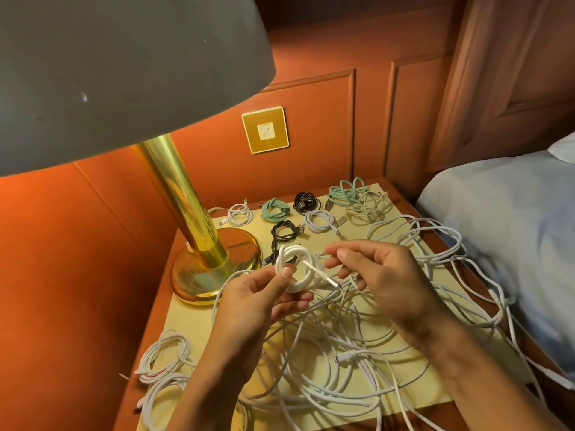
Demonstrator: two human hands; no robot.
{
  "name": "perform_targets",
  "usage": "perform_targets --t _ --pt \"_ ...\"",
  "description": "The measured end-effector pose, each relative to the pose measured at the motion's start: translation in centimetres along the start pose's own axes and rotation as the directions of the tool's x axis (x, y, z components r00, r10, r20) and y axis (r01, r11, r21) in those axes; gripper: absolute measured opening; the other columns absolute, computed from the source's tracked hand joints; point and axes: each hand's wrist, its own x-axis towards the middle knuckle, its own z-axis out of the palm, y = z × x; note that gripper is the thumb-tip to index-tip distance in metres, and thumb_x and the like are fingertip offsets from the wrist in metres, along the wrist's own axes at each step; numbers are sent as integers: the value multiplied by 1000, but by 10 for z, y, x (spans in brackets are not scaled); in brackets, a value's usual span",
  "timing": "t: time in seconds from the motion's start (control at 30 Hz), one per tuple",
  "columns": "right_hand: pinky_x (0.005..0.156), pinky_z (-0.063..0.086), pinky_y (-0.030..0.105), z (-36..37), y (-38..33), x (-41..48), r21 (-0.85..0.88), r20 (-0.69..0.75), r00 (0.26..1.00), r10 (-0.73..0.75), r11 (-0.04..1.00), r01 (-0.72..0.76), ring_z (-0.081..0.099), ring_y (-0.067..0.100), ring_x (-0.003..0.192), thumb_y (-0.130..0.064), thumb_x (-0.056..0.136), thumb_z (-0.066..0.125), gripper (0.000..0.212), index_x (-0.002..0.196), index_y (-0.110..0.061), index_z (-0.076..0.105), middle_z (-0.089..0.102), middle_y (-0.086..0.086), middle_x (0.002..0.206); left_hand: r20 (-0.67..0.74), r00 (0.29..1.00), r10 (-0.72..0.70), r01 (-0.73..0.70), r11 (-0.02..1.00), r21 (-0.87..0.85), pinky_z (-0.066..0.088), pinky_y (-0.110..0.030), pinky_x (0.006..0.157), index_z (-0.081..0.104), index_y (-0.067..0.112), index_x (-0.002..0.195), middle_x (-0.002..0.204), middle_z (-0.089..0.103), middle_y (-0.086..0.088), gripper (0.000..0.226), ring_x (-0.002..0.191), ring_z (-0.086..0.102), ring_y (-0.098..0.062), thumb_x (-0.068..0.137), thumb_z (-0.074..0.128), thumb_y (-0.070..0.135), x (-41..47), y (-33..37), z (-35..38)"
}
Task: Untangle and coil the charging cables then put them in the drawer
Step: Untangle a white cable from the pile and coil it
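Right now I'm mid-coil on one cable: my left hand (249, 303) pinches the small white coil (295, 251) between thumb and curled fingers, above the nightstand (193, 318) near the lamp base (214, 265). My right hand (385, 281) has its fingers curled by the coil's loose plug end (326, 277), seemingly pinching it, though I can't tell for sure. I judge the next move is tucking that end through the loop to lock it, then setting it with the finished coils (275, 208) at the back. A big white tangle (326, 362) waits under my wrists, and the drawer isn't in sight.
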Motion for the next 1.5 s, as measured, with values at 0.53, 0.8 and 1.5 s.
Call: perform_targets --t 0.53,0.8,1.5 --pt "59 47 21 5 14 1 35 -23 997 74 997 -74 55 8 58 -25 89 76 9 94 -19 81 70 -5 65 22 937 350 -319 825 466 62 -33 70 77 23 110 92 78 2 20 85 73 -15 91 74 19 6 -10 -7" --pt "60 47 30 -2 22 9 128 -230 967 111 988 -83 52 11 55 -27 91 74 15 77 -23 81 60 -1 56 111 801 588 -408 401 820 51 -17 82 77 29 108 107 68 18 17 103 59 5 93 72 25 23 -16 -18" --pt "58 50 30 -14 30 18 167 -282 942 179 977 -136 54 8 53 -27 91 75 14 79 -21 81 62 -3 54 358 892 275 -396 98 913 33 -47 111 54 36 142 150 47 14 45 137 42 -12 98 63 34 51 -30 5"
